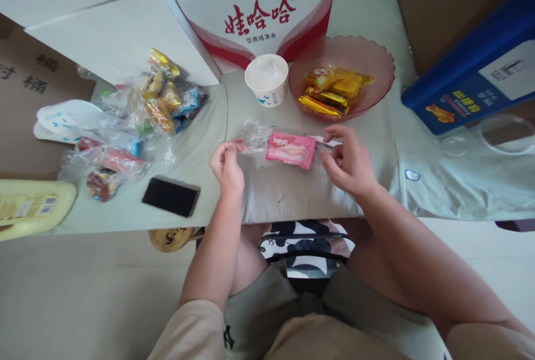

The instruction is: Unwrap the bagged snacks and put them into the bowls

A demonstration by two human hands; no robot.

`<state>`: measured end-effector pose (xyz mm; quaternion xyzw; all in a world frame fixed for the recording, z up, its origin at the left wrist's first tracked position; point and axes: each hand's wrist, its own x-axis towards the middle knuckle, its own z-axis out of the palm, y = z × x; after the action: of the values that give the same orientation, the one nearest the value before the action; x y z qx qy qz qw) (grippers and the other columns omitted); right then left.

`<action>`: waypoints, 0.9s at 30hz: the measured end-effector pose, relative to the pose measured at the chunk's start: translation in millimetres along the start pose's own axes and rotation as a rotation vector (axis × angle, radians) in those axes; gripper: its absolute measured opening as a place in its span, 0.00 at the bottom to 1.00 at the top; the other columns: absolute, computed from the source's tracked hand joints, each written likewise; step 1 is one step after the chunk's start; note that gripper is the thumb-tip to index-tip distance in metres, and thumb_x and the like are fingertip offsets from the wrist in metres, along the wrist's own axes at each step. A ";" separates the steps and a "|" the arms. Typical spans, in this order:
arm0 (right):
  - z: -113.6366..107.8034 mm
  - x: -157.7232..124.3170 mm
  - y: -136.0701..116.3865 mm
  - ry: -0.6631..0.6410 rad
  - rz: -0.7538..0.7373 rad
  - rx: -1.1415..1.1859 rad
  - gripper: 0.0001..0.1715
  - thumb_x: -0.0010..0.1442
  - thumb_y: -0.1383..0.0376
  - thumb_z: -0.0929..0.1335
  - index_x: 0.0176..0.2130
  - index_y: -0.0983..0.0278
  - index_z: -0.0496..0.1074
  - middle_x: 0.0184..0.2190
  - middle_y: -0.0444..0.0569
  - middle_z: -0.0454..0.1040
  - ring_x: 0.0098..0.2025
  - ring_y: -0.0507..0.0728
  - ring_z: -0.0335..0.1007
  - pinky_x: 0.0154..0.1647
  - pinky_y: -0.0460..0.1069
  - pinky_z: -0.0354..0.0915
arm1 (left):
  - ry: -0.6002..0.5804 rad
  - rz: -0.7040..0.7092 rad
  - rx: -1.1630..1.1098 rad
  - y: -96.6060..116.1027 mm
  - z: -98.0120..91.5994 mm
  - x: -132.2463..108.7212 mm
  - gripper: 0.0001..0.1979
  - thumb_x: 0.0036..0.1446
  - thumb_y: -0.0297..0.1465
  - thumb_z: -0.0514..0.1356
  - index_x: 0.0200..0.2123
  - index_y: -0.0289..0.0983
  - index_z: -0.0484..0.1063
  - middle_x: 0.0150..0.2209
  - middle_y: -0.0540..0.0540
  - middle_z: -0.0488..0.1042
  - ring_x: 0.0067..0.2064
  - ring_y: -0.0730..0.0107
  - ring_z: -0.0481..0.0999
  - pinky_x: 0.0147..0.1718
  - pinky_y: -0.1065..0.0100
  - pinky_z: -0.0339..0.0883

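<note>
A pink nabati wafer packet lies on the cloth in front of me, with a clear plastic bag crumpled at its left end. My left hand is closed in a pinch on the bag's left edge. At the packet's right end, my right hand has thumb and forefinger apart around a thin, pale strip; whether they touch it is unclear. Just behind the packet stands a white paper cup. A pink translucent bowl beside it holds several yellow-wrapped snacks.
Mixed wrapped snacks in clear plastic pile up at the left, near stacked paper cups. A black phone lies close to the front edge. White-and-red carton stands behind; a blue box and clear plastic lid are right.
</note>
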<state>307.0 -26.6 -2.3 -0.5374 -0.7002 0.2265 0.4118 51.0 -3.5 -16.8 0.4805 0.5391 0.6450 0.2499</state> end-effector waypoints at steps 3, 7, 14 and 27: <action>-9.6 0.6 -6.5 -0.211 0.090 -0.048 0.13 0.61 0.61 0.65 0.42 0.62 0.76 0.24 0.44 0.77 0.19 0.50 0.63 0.27 0.48 0.60 | -0.097 -0.043 -0.059 1.0 -8.1 1.2 0.15 0.52 0.31 0.56 0.15 0.41 0.66 0.14 0.51 0.67 0.22 0.68 0.72 0.33 0.63 0.73; -19.1 1.2 -9.3 -0.385 0.147 -0.105 0.15 0.63 0.62 0.63 0.35 0.61 0.78 0.22 0.45 0.78 0.21 0.52 0.67 0.29 0.48 0.60 | -0.251 -0.146 0.035 -1.5 -20.4 9.8 0.22 0.57 0.39 0.57 0.13 0.40 0.67 0.15 0.47 0.69 0.23 0.66 0.74 0.34 0.62 0.74; -6.4 -4.4 -3.4 -0.548 0.211 -0.366 0.08 0.59 0.63 0.69 0.40 0.60 0.76 0.27 0.47 0.79 0.27 0.58 0.71 0.25 0.49 0.55 | -0.045 -0.229 0.289 -13.8 -16.4 25.3 0.09 0.56 0.38 0.64 0.33 0.38 0.76 0.32 0.48 0.79 0.30 0.70 0.76 0.32 0.68 0.69; 25.8 -14.0 -2.0 -0.336 -0.099 -0.272 0.32 0.55 0.71 0.68 0.59 0.62 0.69 0.61 0.60 0.70 0.63 0.71 0.66 0.62 0.64 0.66 | -0.527 -0.492 0.273 15.0 -3.8 1.7 0.11 0.47 0.35 0.68 0.22 0.38 0.70 0.20 0.53 0.65 0.25 0.73 0.65 0.26 0.70 0.56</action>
<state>285.9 -37.2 -19.9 -0.5075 -0.8087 0.1961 0.2237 49.8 -8.2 -2.0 0.5149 0.6364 0.3427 0.4609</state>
